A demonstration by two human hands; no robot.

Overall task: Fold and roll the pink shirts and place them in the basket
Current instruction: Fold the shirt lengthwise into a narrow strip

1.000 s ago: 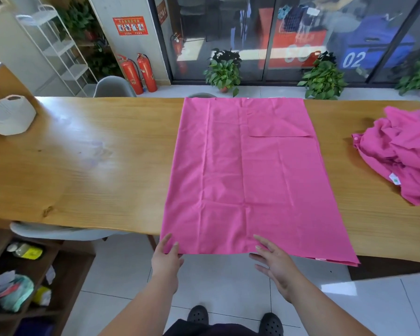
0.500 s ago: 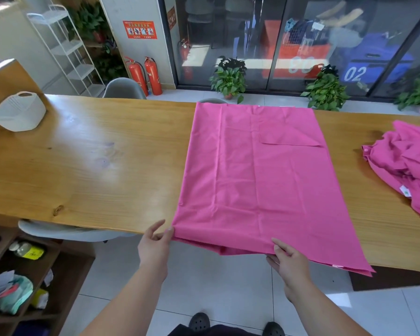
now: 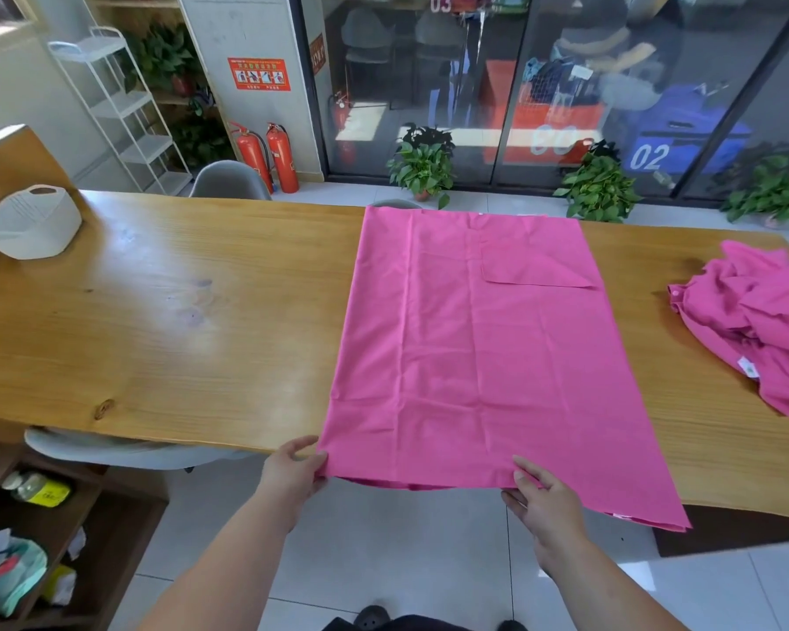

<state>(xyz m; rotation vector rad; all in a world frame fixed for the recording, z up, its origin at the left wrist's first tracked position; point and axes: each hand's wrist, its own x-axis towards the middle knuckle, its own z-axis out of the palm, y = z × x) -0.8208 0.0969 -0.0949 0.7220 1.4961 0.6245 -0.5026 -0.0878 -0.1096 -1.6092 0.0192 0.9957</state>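
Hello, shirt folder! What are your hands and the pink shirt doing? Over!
Near hem of folded pink shirt pinched by left hand and right hand. Flat on wooden table, not rolled. Far left, white basket; right, pile of pink shirts.

wooden table, tiled floor, glass wall.

A long wooden table with pale, glossy grain runs from left to right, a dark knot showing near its near edge. A white basket stands at the far left end. A folded pink shirt lies flat across the middle, reaching from the far edge to the near edge, where its hem overhangs. A heap of pink shirts lies crumpled at the right end, well apart from it.
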